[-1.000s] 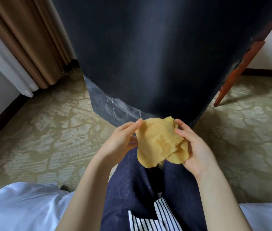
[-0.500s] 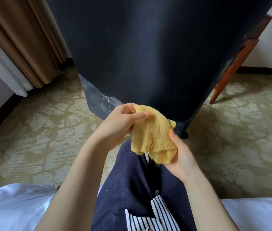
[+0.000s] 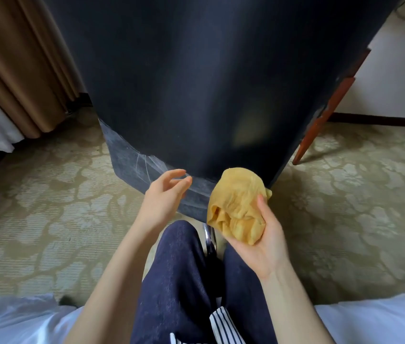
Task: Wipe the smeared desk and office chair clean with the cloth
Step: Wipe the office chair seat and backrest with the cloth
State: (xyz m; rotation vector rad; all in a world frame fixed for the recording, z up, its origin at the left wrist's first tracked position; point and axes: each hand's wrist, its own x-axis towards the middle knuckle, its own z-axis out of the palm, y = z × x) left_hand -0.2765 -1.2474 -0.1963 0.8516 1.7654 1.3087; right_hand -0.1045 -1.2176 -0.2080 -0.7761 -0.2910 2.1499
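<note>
A carpeted room with a pale floral carpet (image 3: 47, 207), seen from above by someone seated on a white bed (image 3: 10, 321), knees in dark trousers pointing forward. Filling the upper middle of the view is the dark fabric back of the office chair (image 3: 208, 83), very close to the knees.

The right hand (image 3: 261, 242) is palm-up just below the chair back's lower edge, fingers curled around a bunched yellow cloth (image 3: 238, 207), with the thumb pressed into its right side. The cloth's top touches or nearly touches the chair's bottom edge. The left hand (image 3: 164, 194) is released and holds nothing: fingers loosely spread and slightly curved, hovering just left of the cloth, its fingertips by the chair's scuffed lower panel.

The cloth looks thin, soft and light, crumpling easily. It would likely wipe better gathered into a firm pad in the palm, gripped from behind, than held by a loose corner.

To the right of the chair, a reddish wooden leg (image 3: 320, 120), probably the desk's, slants to the carpet. To the chair's left hang brown curtains (image 3: 17, 58).
</note>
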